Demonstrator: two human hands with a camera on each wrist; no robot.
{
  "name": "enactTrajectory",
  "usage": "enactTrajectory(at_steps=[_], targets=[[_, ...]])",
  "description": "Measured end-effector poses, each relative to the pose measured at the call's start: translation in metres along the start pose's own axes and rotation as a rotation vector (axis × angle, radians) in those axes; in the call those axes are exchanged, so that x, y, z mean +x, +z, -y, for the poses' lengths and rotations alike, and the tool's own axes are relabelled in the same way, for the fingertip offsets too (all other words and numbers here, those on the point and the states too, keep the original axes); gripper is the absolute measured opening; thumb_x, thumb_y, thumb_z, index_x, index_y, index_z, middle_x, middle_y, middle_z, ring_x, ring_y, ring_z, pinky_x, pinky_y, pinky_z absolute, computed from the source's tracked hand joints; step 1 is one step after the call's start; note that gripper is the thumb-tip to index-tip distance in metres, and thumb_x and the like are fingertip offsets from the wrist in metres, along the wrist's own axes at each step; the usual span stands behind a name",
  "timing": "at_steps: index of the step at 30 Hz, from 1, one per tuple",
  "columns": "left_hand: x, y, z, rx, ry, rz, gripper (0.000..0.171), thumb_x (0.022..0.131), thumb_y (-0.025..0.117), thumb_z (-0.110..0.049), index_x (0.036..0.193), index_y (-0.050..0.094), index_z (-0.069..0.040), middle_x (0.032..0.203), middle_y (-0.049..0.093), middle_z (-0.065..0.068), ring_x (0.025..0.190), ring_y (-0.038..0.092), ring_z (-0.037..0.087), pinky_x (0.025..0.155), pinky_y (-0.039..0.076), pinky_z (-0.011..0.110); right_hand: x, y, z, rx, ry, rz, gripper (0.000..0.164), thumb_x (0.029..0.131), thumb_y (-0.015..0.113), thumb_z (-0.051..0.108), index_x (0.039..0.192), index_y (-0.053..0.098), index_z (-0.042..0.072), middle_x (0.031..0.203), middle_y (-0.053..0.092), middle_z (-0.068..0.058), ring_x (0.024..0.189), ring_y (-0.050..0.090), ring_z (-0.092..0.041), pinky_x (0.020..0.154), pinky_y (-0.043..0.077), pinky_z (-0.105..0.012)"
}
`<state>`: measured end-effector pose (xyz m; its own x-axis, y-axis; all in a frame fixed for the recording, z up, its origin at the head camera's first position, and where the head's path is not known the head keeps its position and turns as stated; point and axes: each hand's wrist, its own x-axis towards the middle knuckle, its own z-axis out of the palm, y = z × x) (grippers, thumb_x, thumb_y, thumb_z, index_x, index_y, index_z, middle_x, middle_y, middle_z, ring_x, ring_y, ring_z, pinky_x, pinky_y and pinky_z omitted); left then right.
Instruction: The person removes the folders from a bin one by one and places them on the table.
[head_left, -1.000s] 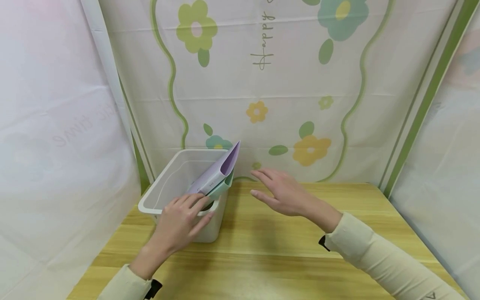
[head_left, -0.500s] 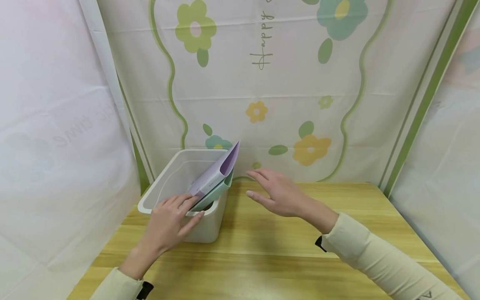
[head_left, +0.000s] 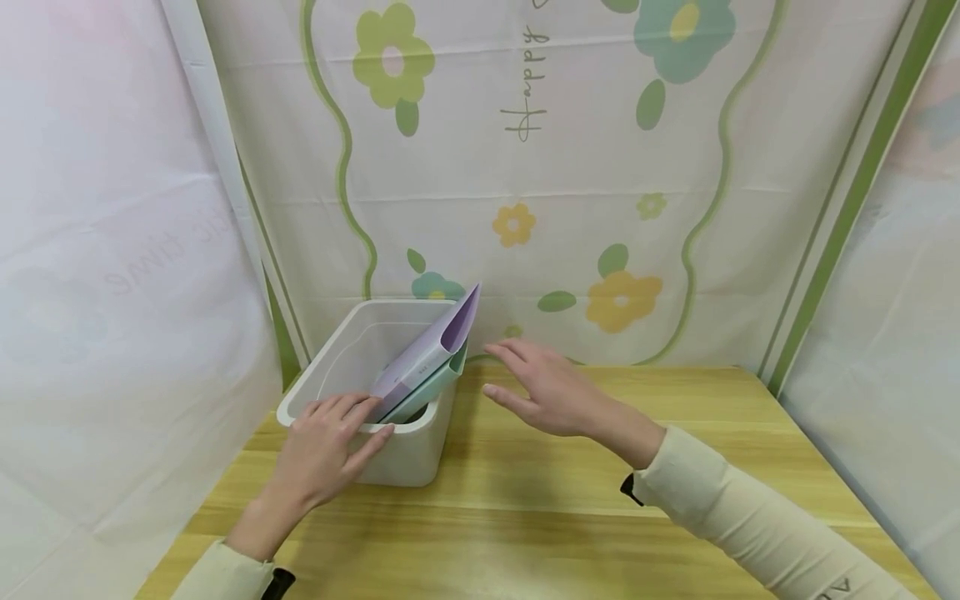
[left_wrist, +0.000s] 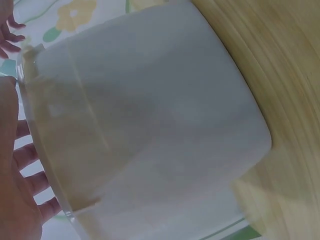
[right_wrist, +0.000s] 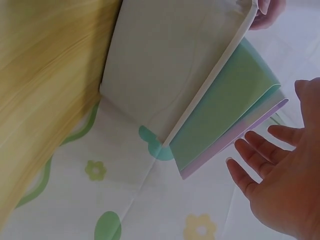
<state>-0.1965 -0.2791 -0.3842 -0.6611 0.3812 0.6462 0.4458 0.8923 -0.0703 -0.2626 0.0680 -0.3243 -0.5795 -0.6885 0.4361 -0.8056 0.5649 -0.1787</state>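
Observation:
A white plastic bin [head_left: 405, 458] stands at the left of the table. Inside it a purple file folder [head_left: 420, 362] and a mint-green file folder [head_left: 427, 390] lean together, tilted over the right rim with their upper ends sticking out. My left hand [head_left: 318, 446] rests at the bin's near rim, fingers over the inner side and thumb outside. In the left wrist view those fingers show past the rim of the bin [left_wrist: 150, 100]. My right hand [head_left: 555, 387] hovers right of the folders with loosely extended fingers, apart from the green folder [right_wrist: 230, 95] in the right wrist view.
The wooden table [head_left: 600, 517] extends right and forward of the bin. A flower-printed cloth [head_left: 600, 167] hangs behind it, with pale cloth [head_left: 112, 375] along the left side and more on the right.
My left hand has slid leftward along the near rim, away from the folders. My right hand has drifted slightly left, closer to the folders. Bin and folders stay put.

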Motion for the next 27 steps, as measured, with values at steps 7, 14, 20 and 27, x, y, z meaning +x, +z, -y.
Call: enactTrajectory(at_steps=[7, 14, 20, 27], targets=[[-0.005, 0.002, 0.006, -0.003, -0.024, 0.017, 0.047, 0.095, 0.065, -0.048, 0.123, 0.071, -0.012, 0.120, 0.070, 0.009, 0.110, 0.066, 0.036, 0.094, 0.048, 0.056, 0.004, 0.002, 0.006, 0.014, -0.008, -0.011, 0.062, 0.106, 0.049, 0.050, 0.151, 0.045, 0.007, 0.148, 0.052, -0.010, 0.136, 0.052, -0.030, 0.111, 0.041, -0.049], [-0.011, 0.004, 0.014, 0.006, -0.044, 0.032, 0.049, 0.095, 0.064, -0.049, 0.124, 0.070, -0.011, 0.122, 0.070, 0.010, 0.111, 0.066, 0.037, 0.096, 0.045, 0.057, 0.009, 0.006, 0.010, 0.006, -0.020, -0.019, 0.062, 0.105, 0.051, 0.049, 0.151, 0.046, 0.008, 0.146, 0.053, -0.008, 0.133, 0.054, -0.027, 0.110, 0.043, -0.046], [-0.016, 0.006, 0.020, 0.025, -0.046, 0.029, 0.050, 0.096, 0.063, -0.050, 0.122, 0.071, -0.009, 0.118, 0.071, 0.011, 0.108, 0.066, 0.038, 0.096, 0.045, 0.056, 0.014, 0.009, 0.013, 0.011, -0.044, -0.034, 0.061, 0.105, 0.051, 0.048, 0.150, 0.047, 0.006, 0.145, 0.054, -0.008, 0.133, 0.054, -0.026, 0.110, 0.043, -0.045], [-0.020, 0.008, 0.024, 0.040, -0.049, 0.021, 0.051, 0.095, 0.063, -0.051, 0.120, 0.072, -0.007, 0.114, 0.072, 0.011, 0.105, 0.067, 0.038, 0.095, 0.046, 0.055, 0.018, 0.012, 0.016, 0.023, -0.053, -0.043, 0.060, 0.105, 0.052, 0.047, 0.150, 0.047, 0.006, 0.145, 0.054, -0.008, 0.131, 0.055, -0.026, 0.109, 0.044, -0.044]])
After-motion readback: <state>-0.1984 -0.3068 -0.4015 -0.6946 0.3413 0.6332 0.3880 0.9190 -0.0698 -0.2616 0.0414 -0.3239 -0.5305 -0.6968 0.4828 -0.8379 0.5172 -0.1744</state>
